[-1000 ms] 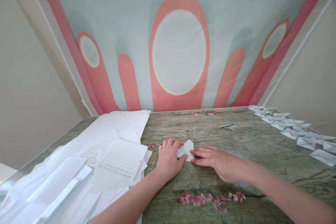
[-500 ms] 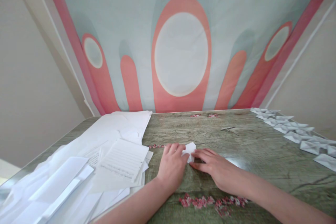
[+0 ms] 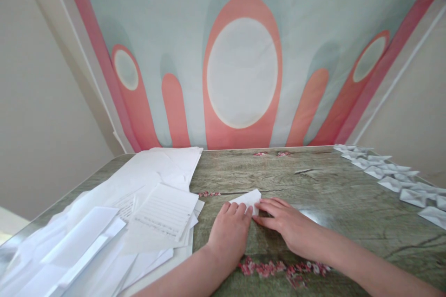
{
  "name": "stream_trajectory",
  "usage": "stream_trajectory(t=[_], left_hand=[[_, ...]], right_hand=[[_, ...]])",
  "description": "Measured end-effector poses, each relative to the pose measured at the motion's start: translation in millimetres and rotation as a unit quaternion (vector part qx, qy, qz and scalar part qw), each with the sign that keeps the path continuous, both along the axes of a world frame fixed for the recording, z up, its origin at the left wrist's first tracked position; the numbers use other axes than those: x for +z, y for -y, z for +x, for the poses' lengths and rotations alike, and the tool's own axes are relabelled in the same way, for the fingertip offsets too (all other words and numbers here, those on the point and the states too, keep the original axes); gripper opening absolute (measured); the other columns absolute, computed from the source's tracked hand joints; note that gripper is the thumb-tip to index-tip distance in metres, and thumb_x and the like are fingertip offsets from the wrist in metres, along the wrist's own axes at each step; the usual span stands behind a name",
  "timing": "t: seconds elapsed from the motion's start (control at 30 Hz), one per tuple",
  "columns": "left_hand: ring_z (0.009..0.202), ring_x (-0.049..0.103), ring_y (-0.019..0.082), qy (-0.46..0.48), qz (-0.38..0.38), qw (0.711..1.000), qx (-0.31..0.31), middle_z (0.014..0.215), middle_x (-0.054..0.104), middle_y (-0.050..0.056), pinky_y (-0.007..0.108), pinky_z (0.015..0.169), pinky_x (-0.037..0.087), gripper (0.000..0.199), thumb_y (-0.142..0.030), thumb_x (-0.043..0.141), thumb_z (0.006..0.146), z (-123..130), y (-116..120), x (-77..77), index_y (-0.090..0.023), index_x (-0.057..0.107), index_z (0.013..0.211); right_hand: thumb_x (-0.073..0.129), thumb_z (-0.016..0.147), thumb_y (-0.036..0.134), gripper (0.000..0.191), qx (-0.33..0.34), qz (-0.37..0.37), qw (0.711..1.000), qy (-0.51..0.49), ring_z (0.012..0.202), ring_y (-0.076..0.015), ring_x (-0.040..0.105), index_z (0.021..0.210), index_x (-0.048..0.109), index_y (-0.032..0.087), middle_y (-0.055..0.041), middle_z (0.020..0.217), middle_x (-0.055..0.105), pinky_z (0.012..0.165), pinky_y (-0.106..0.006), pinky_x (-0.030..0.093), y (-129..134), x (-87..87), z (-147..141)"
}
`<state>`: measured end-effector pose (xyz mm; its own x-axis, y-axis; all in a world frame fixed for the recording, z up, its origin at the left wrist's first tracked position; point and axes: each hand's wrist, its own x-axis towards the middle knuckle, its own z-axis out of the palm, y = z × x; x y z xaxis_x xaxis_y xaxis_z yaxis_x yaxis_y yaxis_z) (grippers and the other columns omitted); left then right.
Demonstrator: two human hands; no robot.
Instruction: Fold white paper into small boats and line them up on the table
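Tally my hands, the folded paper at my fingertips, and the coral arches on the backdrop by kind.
Left hand and right hand: 2
Folded paper: 1
Coral arches with pale ovals: 3
Plain coral arches: 2
Total: 8

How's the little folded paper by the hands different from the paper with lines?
The folded paper looks plain where it shows; the lined sheet has lines and some writing. The folded paper is touched by the left hand and right hand; the lined sheet lies untouched on the paper pile. The folded paper looks smaller than the lined sheet, though fingers partly cover it. Both are whitish paper.
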<state>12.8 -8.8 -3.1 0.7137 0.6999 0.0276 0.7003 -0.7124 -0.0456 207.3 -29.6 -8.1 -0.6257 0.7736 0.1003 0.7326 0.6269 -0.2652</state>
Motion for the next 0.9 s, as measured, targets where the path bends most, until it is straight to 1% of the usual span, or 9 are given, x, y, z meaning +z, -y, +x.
stream_trajectory(t=[0.17,0.3,0.43,0.57,0.7,0.8,0.9], left_hand=[[0.106,0.052,0.027,-0.006,0.013,1.0,-0.005,0.115,0.058,0.014,0.041,0.093,0.034,0.039,-0.012,0.042,0.085,0.0,2.8,-5.8,-0.012,0.049,0.124],[0.111,0.05,0.028,-0.007,0.019,1.0,-0.006,0.125,0.054,0.015,0.043,0.095,0.031,0.04,-0.013,0.047,0.083,-4.6,3.5,-7.7,-0.015,0.052,0.122],[0.116,0.046,0.03,-0.011,0.032,0.999,0.01,0.125,0.055,0.015,0.046,0.096,0.029,0.041,-0.012,0.05,0.079,-9.8,1.6,-5.8,-0.016,0.055,0.12],[0.117,0.045,0.032,-0.035,0.051,0.998,0.028,0.122,0.056,0.017,0.047,0.095,0.028,0.039,-0.009,0.05,0.078,-12.9,-0.5,-4.8,-0.012,0.059,0.115],[0.115,0.045,0.032,-0.032,0.073,0.996,0.047,0.114,0.061,0.018,0.047,0.094,0.028,0.031,-0.009,0.052,0.076,-12.8,-1.0,-4.8,-0.014,0.066,0.103],[0.112,0.046,0.032,-0.03,0.073,0.995,0.058,0.107,0.062,0.018,0.046,0.092,0.03,0.024,-0.011,0.053,0.076,-12.7,-2.8,0.9,-0.013,0.068,0.094],[0.099,0.052,0.029,-0.006,0.041,0.997,0.07,0.096,0.063,0.016,0.042,0.087,0.034,0.018,-0.013,0.053,0.076,-15.0,-8.7,8.4,-0.012,0.068,0.085]], right_hand=[[0.047,0.076,0.007,0.049,-0.011,-0.005,1.0,0.015,0.122,-0.0242,0.04,0.121,0.057,0.023,-0.0111,0.13,0.05,0.103,-0.045,0.025,0.5,-2.8,0.6],[0.047,0.074,0.006,0.052,-0.014,-0.008,1.0,0.024,0.123,-0.024,0.04,0.122,0.056,0.023,-0.0103,0.132,0.049,0.104,-0.045,0.023,1.2,-5.0,1.1],[0.047,0.073,0.005,0.056,-0.016,-0.013,0.999,0.027,0.124,-0.0249,0.039,0.125,0.053,0.023,-0.011,0.134,0.047,0.104,-0.046,0.023,2.3,-3.4,1.1],[0.047,0.073,0.005,0.057,-0.015,-0.015,0.999,0.026,0.124,-0.0256,0.038,0.126,0.053,0.024,-0.0111,0.134,0.047,0.104,-0.046,0.024,2.6,-1.8,1.0],[0.048,0.074,0.006,0.056,-0.014,0.0,1.0,0.027,0.124,-0.0261,0.039,0.127,0.052,0.024,-0.0115,0.134,0.047,0.104,-0.047,0.025,2.8,-5.2,1.6],[0.047,0.078,0.008,0.051,-0.018,0.031,0.999,0.024,0.123,-0.026,0.04,0.125,0.053,0.024,-0.0118,0.132,0.05,0.103,-0.048,0.027,3.4,-11.6,0.8],[0.049,0.082,0.01,0.042,-0.026,0.084,0.996,0.025,0.12,-0.0259,0.043,0.121,0.057,0.023,-0.0123,0.126,0.054,0.101,-0.047,0.031,4.7,-20.2,-3.4]])
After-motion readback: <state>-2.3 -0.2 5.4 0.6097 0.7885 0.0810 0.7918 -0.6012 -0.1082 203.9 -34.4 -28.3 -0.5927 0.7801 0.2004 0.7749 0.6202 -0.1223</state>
